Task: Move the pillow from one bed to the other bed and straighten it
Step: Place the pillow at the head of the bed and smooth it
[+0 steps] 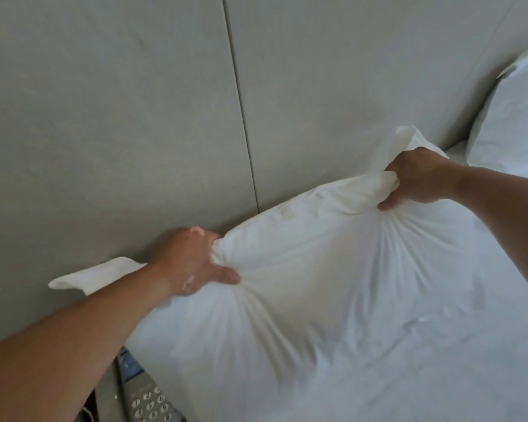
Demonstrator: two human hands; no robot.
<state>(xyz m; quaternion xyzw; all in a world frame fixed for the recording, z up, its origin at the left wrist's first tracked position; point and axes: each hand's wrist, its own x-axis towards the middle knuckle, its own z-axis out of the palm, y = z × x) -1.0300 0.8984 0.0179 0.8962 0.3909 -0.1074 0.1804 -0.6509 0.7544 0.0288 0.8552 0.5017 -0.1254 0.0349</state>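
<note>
A white pillow (302,260) lies across the head of a white bed (424,376), close against the grey padded headboard (134,117). My left hand (189,263) grips a bunch of the pillow's fabric near its left end, and a loose flap of the case sticks out to the left behind my forearm. My right hand (418,178) is closed on the fabric at the pillow's upper right corner. The cloth is drawn into folds around both grips.
A second white pillow (512,117) leans against the headboard at the far right. At the bottom left, beside the bed, a telephone keypad (150,403) and a bit of a nightstand show. A vertical seam (241,117) runs down the headboard.
</note>
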